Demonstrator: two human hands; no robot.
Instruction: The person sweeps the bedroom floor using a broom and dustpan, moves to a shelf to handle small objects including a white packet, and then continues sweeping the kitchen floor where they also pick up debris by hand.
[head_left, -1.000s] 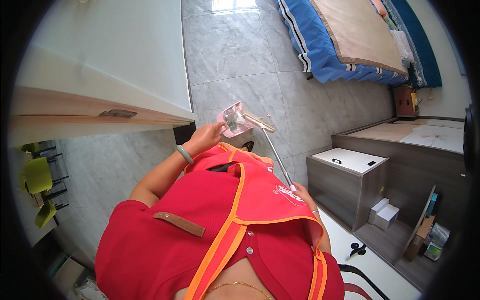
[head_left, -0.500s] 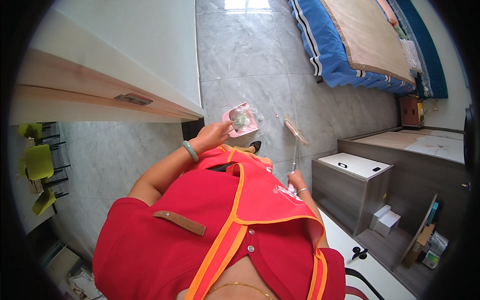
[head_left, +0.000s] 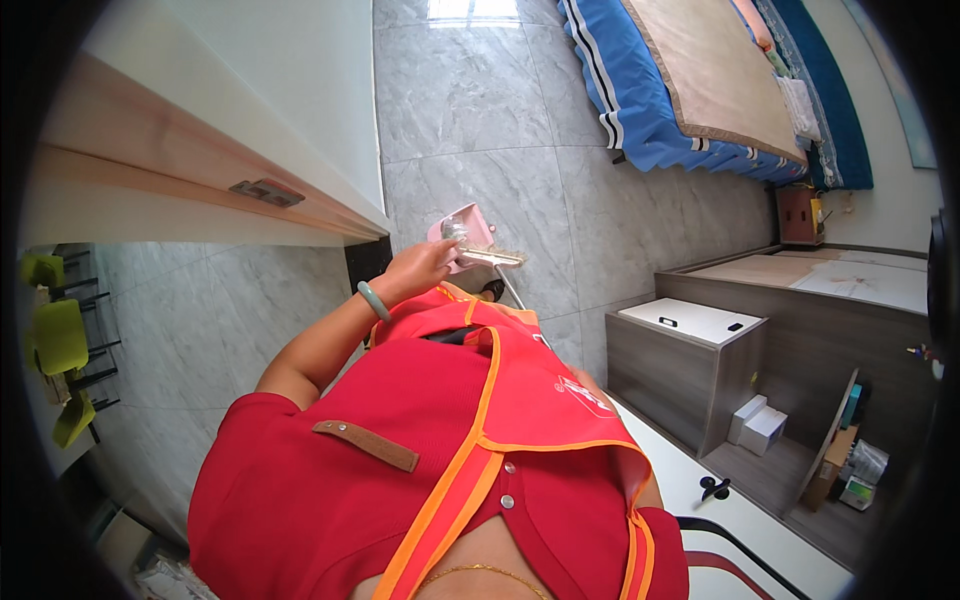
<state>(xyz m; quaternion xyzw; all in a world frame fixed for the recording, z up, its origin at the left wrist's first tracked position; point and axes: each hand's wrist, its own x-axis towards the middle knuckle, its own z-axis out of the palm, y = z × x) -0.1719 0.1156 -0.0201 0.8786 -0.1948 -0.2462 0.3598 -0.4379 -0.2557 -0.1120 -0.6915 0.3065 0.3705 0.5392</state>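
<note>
My left hand (head_left: pixel 420 268) is closed on a pink dustpan (head_left: pixel 470 217) close to the floor in front of me. Crumpled clear plastic litter (head_left: pixel 453 229) lies inside the pan, next to my fingers. Across the pan's near right side rests the bristled head of a broom (head_left: pixel 492 257), close to my left hand. Its pale stick slants down to the right and passes behind my red apron. Only a sliver of my right hand (head_left: pixel 585 379) shows past the apron's edge; its fingers are hidden, at the end of the stick's line.
A door frame with a metal strike plate (head_left: pixel 267 193) stands at my left, green chairs (head_left: pixel 60 330) beyond it. A blue-skirted bed (head_left: pixel 650 140) is far right. Nearer right stands a grey cabinet (head_left: pixel 660 375) with a white top. My dark shoe (head_left: pixel 493 290) is just below the dustpan.
The broom has swung left from the open floor to the dustpan. My right hand has gone mostly behind the apron. The small pink bit on the floor is no longer visible there.
</note>
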